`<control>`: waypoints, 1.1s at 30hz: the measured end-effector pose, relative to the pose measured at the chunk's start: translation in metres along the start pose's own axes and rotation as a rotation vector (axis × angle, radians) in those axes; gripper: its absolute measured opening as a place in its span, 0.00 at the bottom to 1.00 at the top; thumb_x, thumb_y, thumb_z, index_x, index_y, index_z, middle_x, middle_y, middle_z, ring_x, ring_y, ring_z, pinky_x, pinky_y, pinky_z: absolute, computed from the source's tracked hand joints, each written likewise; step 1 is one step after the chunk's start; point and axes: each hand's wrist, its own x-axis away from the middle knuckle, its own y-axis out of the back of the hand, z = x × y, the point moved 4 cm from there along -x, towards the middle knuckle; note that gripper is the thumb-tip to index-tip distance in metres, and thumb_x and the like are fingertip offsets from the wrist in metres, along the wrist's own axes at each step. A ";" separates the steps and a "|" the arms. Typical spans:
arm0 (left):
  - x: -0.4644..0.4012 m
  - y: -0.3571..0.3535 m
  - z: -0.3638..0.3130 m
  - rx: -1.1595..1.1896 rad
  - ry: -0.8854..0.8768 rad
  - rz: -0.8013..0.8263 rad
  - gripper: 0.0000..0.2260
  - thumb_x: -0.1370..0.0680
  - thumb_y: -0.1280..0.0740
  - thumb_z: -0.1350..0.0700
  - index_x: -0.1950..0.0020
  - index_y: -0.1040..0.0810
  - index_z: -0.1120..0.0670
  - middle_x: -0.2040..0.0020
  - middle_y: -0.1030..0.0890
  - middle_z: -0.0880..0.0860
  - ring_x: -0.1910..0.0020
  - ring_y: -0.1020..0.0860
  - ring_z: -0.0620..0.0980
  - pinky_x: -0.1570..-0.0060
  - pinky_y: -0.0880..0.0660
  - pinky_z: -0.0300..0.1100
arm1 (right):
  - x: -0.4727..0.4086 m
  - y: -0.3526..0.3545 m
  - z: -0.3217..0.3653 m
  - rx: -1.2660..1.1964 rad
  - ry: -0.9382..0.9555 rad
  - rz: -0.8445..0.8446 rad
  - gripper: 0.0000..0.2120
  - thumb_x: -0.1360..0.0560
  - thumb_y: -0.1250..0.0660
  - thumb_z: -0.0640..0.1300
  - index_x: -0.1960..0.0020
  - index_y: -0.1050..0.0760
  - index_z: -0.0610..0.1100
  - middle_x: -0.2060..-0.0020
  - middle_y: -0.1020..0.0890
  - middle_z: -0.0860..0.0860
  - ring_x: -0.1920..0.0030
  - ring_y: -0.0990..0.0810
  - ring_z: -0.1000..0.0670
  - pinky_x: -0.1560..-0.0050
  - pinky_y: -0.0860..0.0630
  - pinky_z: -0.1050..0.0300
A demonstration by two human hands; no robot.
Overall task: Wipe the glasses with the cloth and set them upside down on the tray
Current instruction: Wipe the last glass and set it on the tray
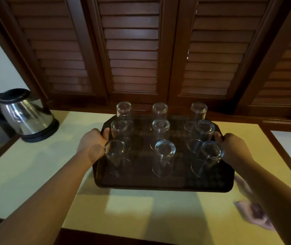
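Note:
A dark rectangular tray (141, 184) lies on the pale tabletop and carries several clear glasses (165, 157), all standing upside down in three rows. My left hand (92, 140) grips the tray's left edge, thumb over the rim. On the opposite side my right hand (232, 145) grips the right edge. The cloth (255, 212), a pale patterned rag, lies on the table at the lower right, partly hidden under my right forearm.
A steel electric kettle (24, 114) stands on its black base at the table's back left. Dark wooden louvred shutters (132, 50) rise right behind the table. The table's wooden front edge (105, 236) is close to me.

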 end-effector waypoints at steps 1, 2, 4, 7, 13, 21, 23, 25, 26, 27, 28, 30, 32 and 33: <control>0.000 0.005 0.012 0.008 0.002 0.001 0.24 0.10 0.44 0.40 0.52 0.22 0.57 0.60 0.20 0.55 0.62 0.23 0.51 0.57 0.30 0.47 | 0.009 -0.005 0.007 -0.023 -0.007 0.000 0.26 0.12 0.47 0.59 0.51 0.24 0.38 0.66 0.25 0.46 0.66 0.26 0.46 0.66 0.35 0.53; 0.000 0.009 0.023 0.011 -0.001 0.003 0.24 0.10 0.44 0.40 0.51 0.22 0.57 0.60 0.19 0.56 0.62 0.23 0.51 0.57 0.30 0.47 | 0.019 -0.011 0.015 -0.042 -0.001 0.004 0.26 0.12 0.46 0.58 0.51 0.24 0.38 0.66 0.25 0.46 0.66 0.26 0.45 0.65 0.34 0.53; 0.001 0.017 0.045 0.012 -0.015 0.005 0.24 0.10 0.44 0.40 0.52 0.23 0.57 0.60 0.20 0.56 0.61 0.23 0.51 0.59 0.31 0.46 | 0.037 -0.021 0.028 -0.090 -0.017 0.015 0.25 0.12 0.46 0.58 0.53 0.26 0.38 0.66 0.25 0.46 0.65 0.26 0.44 0.64 0.34 0.53; 0.003 0.028 0.073 0.014 -0.047 0.001 0.23 0.11 0.43 0.40 0.52 0.24 0.56 0.60 0.20 0.55 0.62 0.23 0.51 0.63 0.35 0.44 | 0.058 -0.037 0.046 -0.098 -0.060 0.028 0.25 0.12 0.46 0.58 0.54 0.27 0.39 0.66 0.25 0.46 0.66 0.28 0.47 0.65 0.35 0.52; 0.000 0.032 0.116 0.029 -0.079 0.019 0.23 0.11 0.43 0.39 0.52 0.23 0.56 0.60 0.20 0.55 0.61 0.23 0.51 0.61 0.33 0.46 | 0.089 -0.060 0.067 -0.076 -0.080 0.004 0.25 0.13 0.46 0.60 0.52 0.25 0.39 0.60 0.20 0.42 0.60 0.23 0.41 0.59 0.31 0.51; -0.011 0.025 0.133 0.010 -0.086 0.022 0.22 0.11 0.41 0.39 0.51 0.23 0.55 0.60 0.19 0.54 0.61 0.23 0.50 0.59 0.31 0.46 | 0.101 -0.079 0.074 -0.089 -0.113 0.012 0.25 0.12 0.46 0.59 0.53 0.26 0.39 0.65 0.26 0.46 0.64 0.27 0.46 0.69 0.38 0.54; -0.014 0.022 0.136 0.004 -0.086 0.013 0.22 0.11 0.41 0.39 0.51 0.22 0.54 0.60 0.19 0.54 0.61 0.22 0.51 0.60 0.31 0.46 | 0.100 -0.080 0.075 -0.083 -0.108 -0.001 0.25 0.12 0.46 0.58 0.54 0.27 0.39 0.66 0.26 0.46 0.66 0.28 0.47 0.69 0.38 0.54; -0.017 0.019 0.138 -0.003 -0.085 0.000 0.22 0.11 0.41 0.38 0.52 0.22 0.54 0.60 0.19 0.54 0.61 0.21 0.52 0.59 0.29 0.47 | 0.098 -0.082 0.076 -0.079 -0.103 -0.010 0.25 0.12 0.45 0.58 0.54 0.27 0.39 0.66 0.26 0.46 0.67 0.29 0.47 0.69 0.38 0.54; -0.018 0.018 0.139 -0.005 -0.088 -0.001 0.23 0.11 0.41 0.38 0.52 0.22 0.54 0.60 0.19 0.54 0.61 0.21 0.52 0.59 0.28 0.48 | 0.098 -0.083 0.076 -0.078 -0.104 -0.013 0.24 0.12 0.45 0.58 0.54 0.27 0.39 0.66 0.26 0.46 0.67 0.29 0.47 0.69 0.39 0.54; -0.019 0.018 0.138 -0.006 -0.088 0.003 0.23 0.11 0.41 0.38 0.52 0.22 0.54 0.61 0.19 0.54 0.61 0.21 0.52 0.59 0.28 0.48 | 0.097 -0.085 0.075 -0.080 -0.105 -0.017 0.24 0.13 0.45 0.58 0.54 0.27 0.39 0.66 0.26 0.46 0.66 0.29 0.46 0.69 0.38 0.54; -0.018 0.017 0.138 -0.002 -0.087 0.008 0.22 0.11 0.41 0.39 0.53 0.22 0.54 0.61 0.19 0.54 0.61 0.21 0.52 0.58 0.28 0.48 | 0.097 -0.085 0.075 -0.082 -0.106 -0.021 0.25 0.13 0.45 0.59 0.54 0.27 0.40 0.66 0.26 0.46 0.65 0.28 0.45 0.68 0.38 0.54; -0.018 0.017 0.137 0.008 -0.083 0.011 0.22 0.11 0.41 0.39 0.53 0.22 0.54 0.60 0.19 0.54 0.61 0.21 0.51 0.58 0.28 0.48 | 0.097 -0.087 0.074 -0.087 -0.105 -0.029 0.25 0.13 0.45 0.60 0.53 0.26 0.39 0.64 0.24 0.45 0.63 0.25 0.42 0.66 0.36 0.52; -0.018 0.017 0.138 0.004 -0.088 0.011 0.22 0.11 0.41 0.39 0.52 0.21 0.54 0.60 0.18 0.54 0.61 0.21 0.51 0.58 0.29 0.47 | 0.098 -0.087 0.074 -0.085 -0.109 -0.038 0.26 0.13 0.46 0.60 0.51 0.25 0.39 0.63 0.23 0.44 0.61 0.24 0.41 0.65 0.34 0.51; -0.018 0.016 0.138 0.001 -0.091 0.014 0.22 0.11 0.41 0.39 0.52 0.21 0.54 0.60 0.18 0.53 0.61 0.21 0.51 0.58 0.29 0.47 | 0.098 -0.088 0.074 -0.081 -0.115 -0.037 0.26 0.13 0.46 0.60 0.50 0.25 0.39 0.63 0.23 0.44 0.62 0.24 0.41 0.66 0.35 0.52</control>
